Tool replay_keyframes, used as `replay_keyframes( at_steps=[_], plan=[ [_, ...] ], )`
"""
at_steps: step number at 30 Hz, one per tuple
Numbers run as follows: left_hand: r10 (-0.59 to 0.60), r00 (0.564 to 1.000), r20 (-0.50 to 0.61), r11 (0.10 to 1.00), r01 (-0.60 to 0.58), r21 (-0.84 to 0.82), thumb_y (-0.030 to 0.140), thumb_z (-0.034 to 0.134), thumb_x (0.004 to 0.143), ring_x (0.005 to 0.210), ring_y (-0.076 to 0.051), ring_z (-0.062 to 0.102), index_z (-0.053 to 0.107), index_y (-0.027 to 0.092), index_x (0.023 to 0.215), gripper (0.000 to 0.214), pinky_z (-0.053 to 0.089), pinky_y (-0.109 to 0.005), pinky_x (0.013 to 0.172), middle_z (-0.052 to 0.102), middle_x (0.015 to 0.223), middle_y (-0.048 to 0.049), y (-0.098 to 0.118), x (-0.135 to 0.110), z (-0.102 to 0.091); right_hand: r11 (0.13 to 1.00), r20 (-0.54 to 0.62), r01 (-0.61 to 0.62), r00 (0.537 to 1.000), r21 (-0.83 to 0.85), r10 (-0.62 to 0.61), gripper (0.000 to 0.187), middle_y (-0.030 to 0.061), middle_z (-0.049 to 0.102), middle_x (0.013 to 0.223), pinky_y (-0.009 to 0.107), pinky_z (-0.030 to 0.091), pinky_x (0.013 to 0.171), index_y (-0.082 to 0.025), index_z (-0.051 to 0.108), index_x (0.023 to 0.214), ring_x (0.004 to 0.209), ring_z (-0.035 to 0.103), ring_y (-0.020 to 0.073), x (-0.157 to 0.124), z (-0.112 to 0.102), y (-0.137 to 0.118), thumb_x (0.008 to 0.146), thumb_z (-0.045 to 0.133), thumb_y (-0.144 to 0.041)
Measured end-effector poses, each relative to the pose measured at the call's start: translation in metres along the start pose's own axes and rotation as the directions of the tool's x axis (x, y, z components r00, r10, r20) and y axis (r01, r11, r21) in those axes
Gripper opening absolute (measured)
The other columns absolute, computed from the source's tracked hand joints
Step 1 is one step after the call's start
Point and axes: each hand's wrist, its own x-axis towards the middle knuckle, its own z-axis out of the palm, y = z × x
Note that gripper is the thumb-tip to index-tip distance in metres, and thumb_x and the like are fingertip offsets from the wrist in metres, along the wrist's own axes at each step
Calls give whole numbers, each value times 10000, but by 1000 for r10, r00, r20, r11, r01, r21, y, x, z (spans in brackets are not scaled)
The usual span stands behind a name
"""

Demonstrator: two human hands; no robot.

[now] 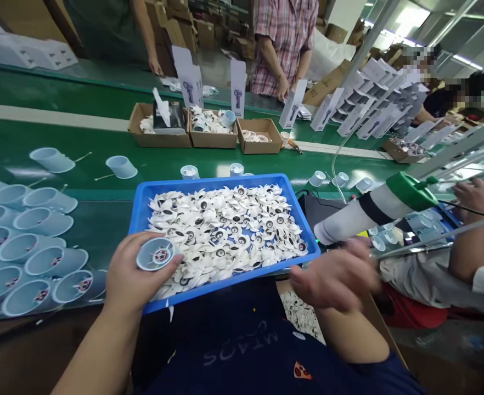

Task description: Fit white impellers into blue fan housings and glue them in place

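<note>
Pale blue plastic cup (153,254) sat snug in my left hand (133,271), fingers curled round its wall, mouth tipped up to show the red-and-black insert (160,255); my blurred right hand (335,277) hung open, empty, beside the blue tray (209,184) of white plastic parts (225,230).

Left hand (130,271), palm upward, fingers (135,241) curled in a firm grip; left forearm (97,351) rising from lower left. Right hand (335,277), motion-blurred, fingers loosely spread, palm down; right forearm (351,334) angled inward.

Green conveyor belt (102,137), blue plastic tray (209,184), pale blue plastic cups (51,159), cardboard boxes (259,136)
</note>
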Motion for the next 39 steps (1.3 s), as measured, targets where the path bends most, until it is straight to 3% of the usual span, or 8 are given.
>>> replay_keyframes(
  at_steps=[6, 16, 21, 24, 27, 30, 36, 39],
  plan=[
    [13, 999, 33, 1000, -13, -8, 552, 720, 815, 1091, -322, 653, 634, 261, 1063, 392, 543, -455, 942, 660, 1098, -68, -5, 2, 3, 590, 565, 457, 825, -666, -2, 357, 166, 697, 1256, 446, 452, 1028, -151, 715, 1176, 1217, 582, 295, 84, 65, -3, 980, 423, -88],
    [-69, 997, 43, 988, 74, -139, 552, 748, 741, 1110, -303, 665, 649, 221, 1037, 455, 533, -423, 978, 684, 1140, -88, -1, 5, 4, 570, 568, 431, 819, -700, 77, 278, 244, 719, 1115, 500, 400, 1014, -27, 718, 1051, 1148, 618, 327, 107, 95, -2, 924, 471, -16],
    [-193, 981, 0, 912, 180, -369, 517, 793, 744, 1093, -288, 699, 600, 248, 1112, 495, 546, -432, 976, 730, 1140, -66, 1, -7, -3, 815, 556, 342, 831, -468, -29, 296, 158, 704, 1188, 402, 479, 936, -139, 634, 1233, 1053, 639, 233, 80, 70, -24, 964, 532, -210],
    [-152, 986, 72, 897, 168, -409, 508, 816, 710, 1042, -302, 704, 558, 251, 1123, 551, 577, -445, 917, 716, 1100, -79, 8, -18, -6, 986, 575, -48, 816, 159, -53, 332, 64, 705, 1115, 310, 545, 800, -218, 585, 1274, 872, 658, 145, 39, 69, -37, 984, 543, -373],
    [6, 981, 194, 910, 75, -407, 447, 717, 773, 1144, -323, 668, 527, 248, 1240, 542, 565, -465, 964, 671, 1226, -119, 20, -28, -10, 451, 660, -599, 751, 661, 29, 433, 3, 702, 909, 307, 573, 750, -229, 662, 1118, 742, 645, 130, 4, 75, -48, 793, 812, -472],
    [137, 953, 269, 945, -45, -324, 395, 613, 832, 1181, -308, 651, 521, 248, 1313, 511, 556, -431, 977, 653, 1269, -112, 33, -32, -14, 192, 745, -737, 666, 648, 44, 500, -25, 697, 774, 272, 572, 706, -209, 692, 1016, 685, 638, 116, -11, 78, -55, 651, 940, -444],
    [234, 927, 292, 970, -202, -134, 585, 730, 808, 1040, -278, 695, 598, 298, 1248, 542, 574, -375, 882, 714, 1166, -61, 50, -33, -19, 184, 787, -774, 617, 605, 5, 482, -47, 664, 748, 227, 537, 673, -212, 642, 965, 655, 607, 87, -12, 76, -54, 662, 949, -426],
    [323, 906, 273, 946, -310, -90, 589, 695, 860, 1098, -287, 690, 589, 307, 1294, 529, 545, -402, 960, 725, 1195, -61, 58, -33, -20, 424, 710, -643, 705, 638, 2, 427, -38, 628, 803, 240, 507, 664, -218, 648, 945, 669, 565, 91, -12, 75, -58, 701, 913, -449]
  ],
)
